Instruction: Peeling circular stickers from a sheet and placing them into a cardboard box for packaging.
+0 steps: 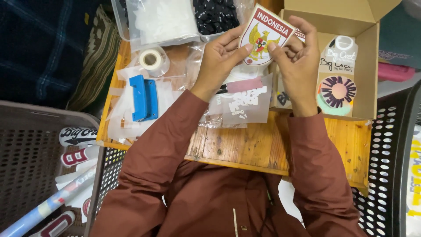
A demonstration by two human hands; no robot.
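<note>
Both hands are raised over the wooden table (263,145) and pinch one shield-shaped sticker (264,36) — red and white, with a bird crest. The left hand (218,61) grips its lower left edge, thumb on the face; the right hand (298,57) clamps its right edge. Just beyond stands an open cardboard box (370,66) with more stickers inside — to the left lie a blue tool (144,97) and a tape roll (151,59).

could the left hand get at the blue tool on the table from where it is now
Probably yes: the blue tool lies uncovered just beside the left hand, with nothing between them. But that hand is pinching the shield-shaped sticker and would have to release it.
</note>
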